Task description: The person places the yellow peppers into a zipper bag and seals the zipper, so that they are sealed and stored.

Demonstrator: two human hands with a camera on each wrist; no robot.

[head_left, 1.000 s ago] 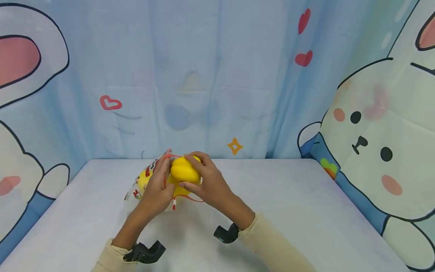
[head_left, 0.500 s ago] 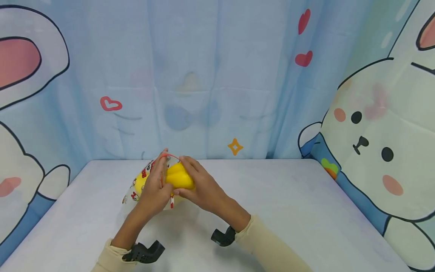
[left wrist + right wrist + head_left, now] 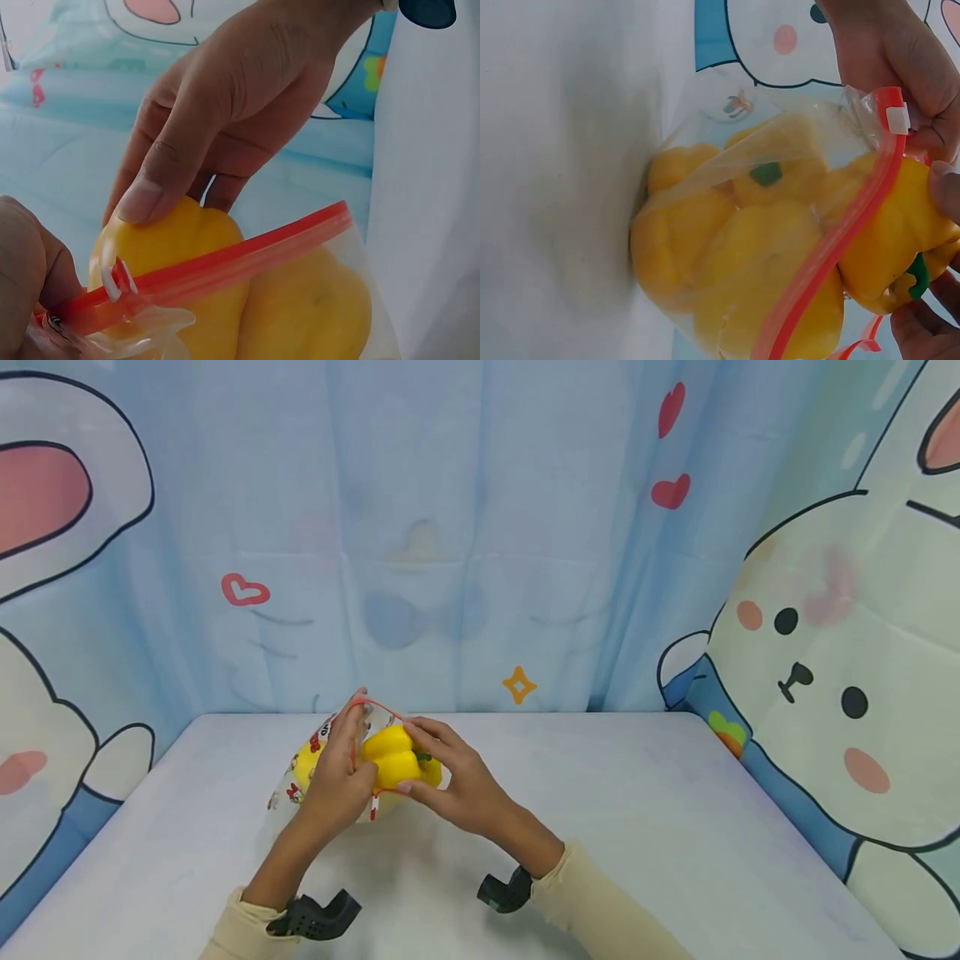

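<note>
A yellow bell pepper (image 3: 392,758) with a green stem sits partly inside the mouth of a clear printed zip bag (image 3: 279,800). My right hand (image 3: 468,789) holds its stem end, thumb on one side and fingers on the other. In the left wrist view, the right thumb presses on the pepper (image 3: 169,232) above the bag's red zip strip (image 3: 262,259). My left hand (image 3: 337,777) pinches the bag's edge near the white slider (image 3: 898,118); its outer fingers are partly hidden. Several more yellow peppers (image 3: 761,255) fill the bag.
The bag rests on a white table (image 3: 637,827) near its back edge. Behind hangs a blue curtain (image 3: 420,527) with cartoon rabbits and hearts. A black wrist camera (image 3: 318,917) is strapped to each wrist.
My right hand has moved the pepper left and down into the bag's mouth. Its fingers have since shifted back to the right, and the green stem has come into view.
</note>
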